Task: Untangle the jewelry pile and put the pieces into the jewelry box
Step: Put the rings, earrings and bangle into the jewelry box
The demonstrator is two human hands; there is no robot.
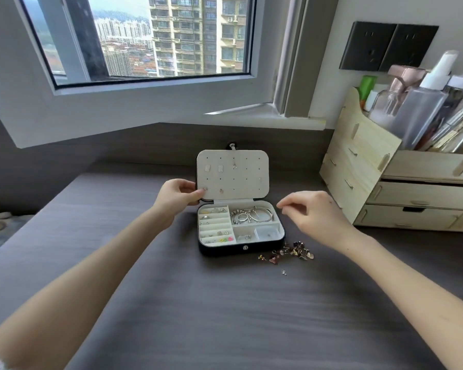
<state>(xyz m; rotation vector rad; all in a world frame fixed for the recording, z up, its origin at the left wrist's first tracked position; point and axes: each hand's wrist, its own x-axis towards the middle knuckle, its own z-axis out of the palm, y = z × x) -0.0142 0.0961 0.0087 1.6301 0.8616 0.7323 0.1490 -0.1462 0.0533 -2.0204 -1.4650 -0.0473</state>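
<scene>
left hand point(177, 194) gripping jewelry box point(225, 249) lid point(233, 177), right hand point(313, 212) hovering curled (can't tell if pinching). box looking mostly filled, small pile point(292, 252) near-right waiting to be sorted.

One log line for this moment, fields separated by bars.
left hand: grips box lid | right hand: hovers beside jewelry box | jewelry pile: on table

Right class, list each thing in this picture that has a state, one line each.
Jewelry box: open, compartments partly filled.
Lid: raised, gripped at its left edge.
Left hand: grips the lid.
Right hand: fingers curled beside the box; whether pinching anything, unclear.
Jewelry pile: loose on the table, outside the box.
</scene>
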